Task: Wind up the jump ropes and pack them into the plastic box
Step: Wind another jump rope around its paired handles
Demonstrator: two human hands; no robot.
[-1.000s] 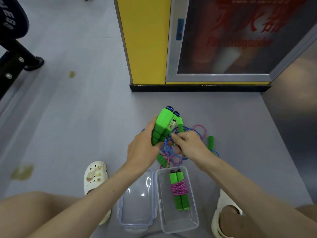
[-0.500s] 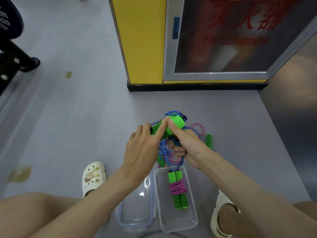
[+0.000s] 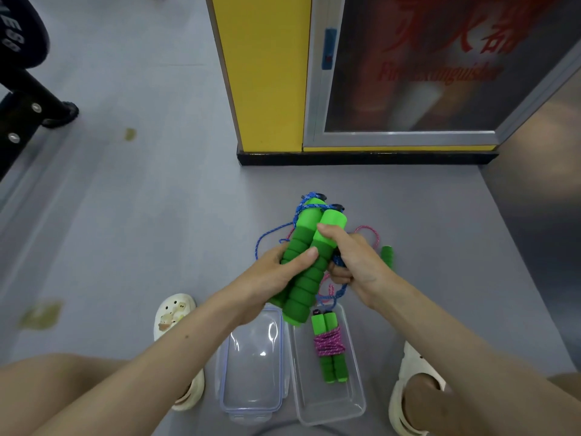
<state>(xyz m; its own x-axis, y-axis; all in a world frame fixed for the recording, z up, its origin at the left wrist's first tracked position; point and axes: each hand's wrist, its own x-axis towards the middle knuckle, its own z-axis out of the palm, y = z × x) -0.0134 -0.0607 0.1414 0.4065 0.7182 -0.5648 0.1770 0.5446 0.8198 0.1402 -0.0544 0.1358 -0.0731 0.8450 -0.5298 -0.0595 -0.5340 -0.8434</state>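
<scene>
**Two green handles held side by side above the open box**

The left hand [image 3: 276, 272] and right hand [image 3: 355, 262] hold a pair of green handles [image 3: 309, 247] just above the floor [image 3: 157, 215], over the far end of the plastic box [image 3: 356, 404]. The handles lie parallel and touch along their length. Their long axis runs away from the person and leans a little to the right at the far end. The black end caps point away, and the rounded butt ends point back toward the box and lid. A blue cord [image 3: 273, 231] leaves the far caps, loops out to the left and drops behind the hands.

The left hand wraps the ribbed middle of the handles from the left, its thumb laid across the front. The right hand's thumb presses on the pale upper part of the right handle, and its other fingers are curled round a bunch of the blue cord below.

The clear box sits open on the floor between the person's feet, long side pointing away. It holds one wound jump rope [image 3: 329, 344]: two green handles together, pink cord wrapped round their middle, caps at the far end, lying along the box's length. The clear lid [image 3: 251, 372] lies just to the left of the box.

Beyond the right hand, a loose pink cord [image 3: 372, 231] and another green handle [image 3: 387, 256] lie on the floor.
</scene>
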